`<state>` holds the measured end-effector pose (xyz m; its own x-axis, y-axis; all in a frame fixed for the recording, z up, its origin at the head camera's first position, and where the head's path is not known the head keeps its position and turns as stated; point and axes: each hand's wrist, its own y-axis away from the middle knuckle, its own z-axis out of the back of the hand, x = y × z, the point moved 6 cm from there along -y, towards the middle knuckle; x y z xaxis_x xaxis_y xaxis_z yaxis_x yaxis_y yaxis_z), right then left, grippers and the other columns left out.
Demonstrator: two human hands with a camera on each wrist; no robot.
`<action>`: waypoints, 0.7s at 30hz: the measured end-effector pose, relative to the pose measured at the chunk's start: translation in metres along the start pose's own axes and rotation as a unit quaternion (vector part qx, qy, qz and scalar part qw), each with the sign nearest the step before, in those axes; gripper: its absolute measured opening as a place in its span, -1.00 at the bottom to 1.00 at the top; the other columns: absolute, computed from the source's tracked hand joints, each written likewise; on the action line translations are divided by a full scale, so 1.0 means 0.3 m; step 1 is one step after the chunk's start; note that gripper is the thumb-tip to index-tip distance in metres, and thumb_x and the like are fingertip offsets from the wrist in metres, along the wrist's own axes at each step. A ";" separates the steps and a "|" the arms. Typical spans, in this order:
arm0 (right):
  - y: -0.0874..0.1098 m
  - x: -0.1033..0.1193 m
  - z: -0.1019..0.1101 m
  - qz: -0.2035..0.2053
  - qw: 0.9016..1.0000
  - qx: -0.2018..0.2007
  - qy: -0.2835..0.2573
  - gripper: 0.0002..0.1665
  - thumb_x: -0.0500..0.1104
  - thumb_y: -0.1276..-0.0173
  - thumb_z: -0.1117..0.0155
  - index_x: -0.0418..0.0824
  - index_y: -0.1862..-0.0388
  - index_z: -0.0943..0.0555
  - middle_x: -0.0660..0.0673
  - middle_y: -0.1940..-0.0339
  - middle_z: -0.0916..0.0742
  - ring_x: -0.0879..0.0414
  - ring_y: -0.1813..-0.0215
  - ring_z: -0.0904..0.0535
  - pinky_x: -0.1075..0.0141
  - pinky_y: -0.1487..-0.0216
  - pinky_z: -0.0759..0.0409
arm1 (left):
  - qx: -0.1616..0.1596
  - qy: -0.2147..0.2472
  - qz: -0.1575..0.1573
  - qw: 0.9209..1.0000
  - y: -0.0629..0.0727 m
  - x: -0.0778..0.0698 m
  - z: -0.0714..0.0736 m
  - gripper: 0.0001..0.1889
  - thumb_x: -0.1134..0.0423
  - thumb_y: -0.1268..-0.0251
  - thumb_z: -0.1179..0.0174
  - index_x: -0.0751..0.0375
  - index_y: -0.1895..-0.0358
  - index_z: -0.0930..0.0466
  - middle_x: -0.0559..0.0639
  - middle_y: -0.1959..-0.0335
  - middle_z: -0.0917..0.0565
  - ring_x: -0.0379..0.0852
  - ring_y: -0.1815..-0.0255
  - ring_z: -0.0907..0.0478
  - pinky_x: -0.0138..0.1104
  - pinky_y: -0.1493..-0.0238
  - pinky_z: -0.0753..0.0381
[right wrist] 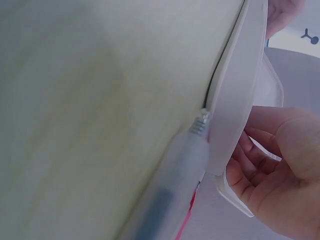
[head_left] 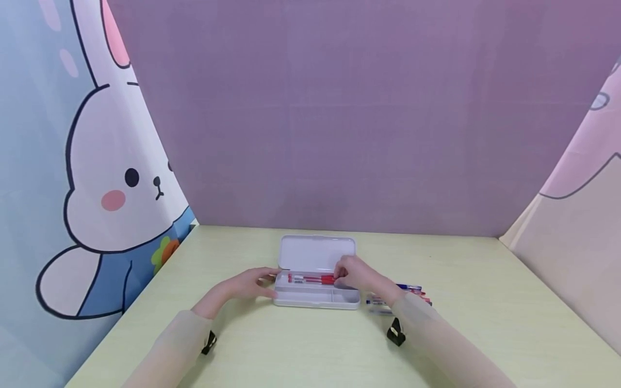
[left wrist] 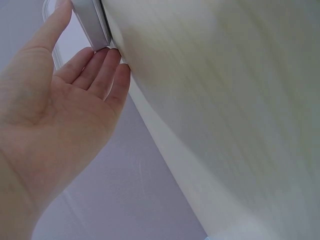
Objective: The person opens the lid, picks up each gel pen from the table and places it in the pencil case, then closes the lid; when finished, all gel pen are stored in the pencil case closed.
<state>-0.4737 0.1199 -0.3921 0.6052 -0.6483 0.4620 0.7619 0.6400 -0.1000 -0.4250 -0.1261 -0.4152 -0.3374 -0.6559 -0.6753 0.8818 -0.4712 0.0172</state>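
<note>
A white pencil case [head_left: 303, 303] lies with its lid [head_left: 315, 252] raised at the back. Red pens [head_left: 312, 279] lie lengthwise in its rear compartment, while a divider splits the front. My left hand [head_left: 248, 283] holds the case's left end, thumb near the front corner and fingers at the back; the left wrist view shows fingertips [left wrist: 114, 56] against the edge. Over the right part of the case, my right hand [head_left: 356, 272] has its fingers curled at the red end of a pen. The case wall partly hides these fingers [right wrist: 245, 160] in the right wrist view.
Several pens [head_left: 408, 287], blue, red and pink, lie loose on the pale table [head_left: 291, 350] to the right of the case, partly behind my right forearm. A clear-barrelled pen [right wrist: 172, 180] shows close up by the case. A purple curtain [head_left: 315, 118] rises behind the table.
</note>
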 end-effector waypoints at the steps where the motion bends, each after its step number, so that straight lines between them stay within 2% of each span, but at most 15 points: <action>1: 0.001 0.001 0.000 0.000 1.000 -0.002 0.001 -0.91 -0.28 -0.13 -0.40 -0.18 0.47 -0.63 0.02 0.46 -0.59 0.22 0.39 -0.48 0.42 0.34 -0.52 | 0.000 -0.002 -0.001 1.000 0.000 0.001 0.000 -0.30 0.11 -0.14 -0.31 0.30 -0.32 -0.30 0.28 -0.27 -0.42 0.22 -0.22 -0.41 0.05 -0.23 -0.40; 11: 0.017 0.008 0.011 -0.006 1.000 -0.014 0.002 -0.94 -0.28 -0.20 -0.34 -0.22 0.46 -0.65 -0.01 0.47 -0.64 0.24 0.42 -0.49 0.43 0.37 -0.53 | 0.003 -0.006 0.000 1.000 0.005 0.005 -0.001 -0.30 0.10 -0.14 -0.31 0.31 -0.32 -0.30 0.28 -0.26 -0.42 0.22 -0.22 -0.41 0.04 -0.23 -0.41; 21: 0.023 0.003 0.008 -0.029 0.999 -0.014 -0.009 -0.95 -0.30 -0.20 -0.32 -0.20 0.44 -0.64 0.01 0.49 -0.66 0.22 0.43 -0.48 0.39 0.34 -0.53 | 0.006 -0.006 0.006 1.000 0.014 0.001 0.000 -0.30 0.10 -0.15 -0.30 0.30 -0.33 -0.29 0.26 -0.28 -0.41 0.21 -0.23 -0.40 0.05 -0.24 -0.38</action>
<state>-0.4684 0.1248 -0.3903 0.5555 -0.6769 0.4830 0.8023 0.5889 -0.0974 -0.4213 -0.1284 -0.4153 -0.3302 -0.6688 -0.6661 0.8819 -0.4702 0.0350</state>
